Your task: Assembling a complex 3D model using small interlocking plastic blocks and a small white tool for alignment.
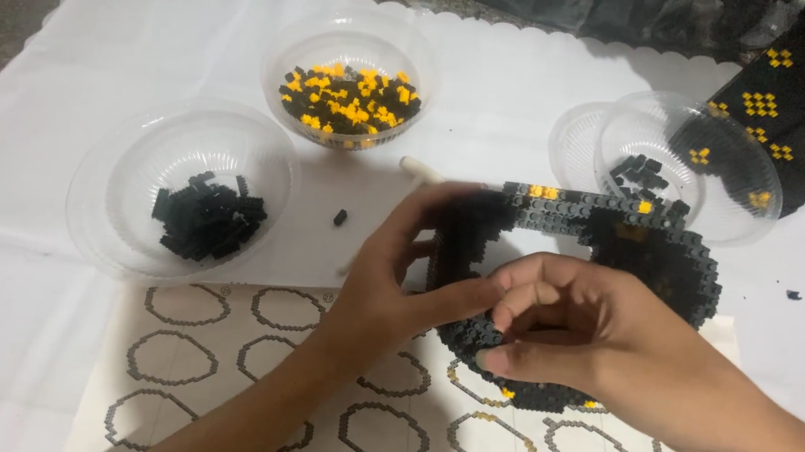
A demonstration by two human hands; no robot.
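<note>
Both hands, left hand point(382, 279) and right hand point(575, 339), closed on half-built black brick ring point(663, 258) above printed sheet point(209, 355), loose black bricks point(207, 215) left in bowl point(109, 175).

Black brick ring point(610, 243) flecked yellow — sheet point(209, 355) printed with grey rings

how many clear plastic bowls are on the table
3: one at the left holding black bricks, one at the top centre with yellow and black bricks, one at the right with few black bricks, seemingly stacked on another.
</note>
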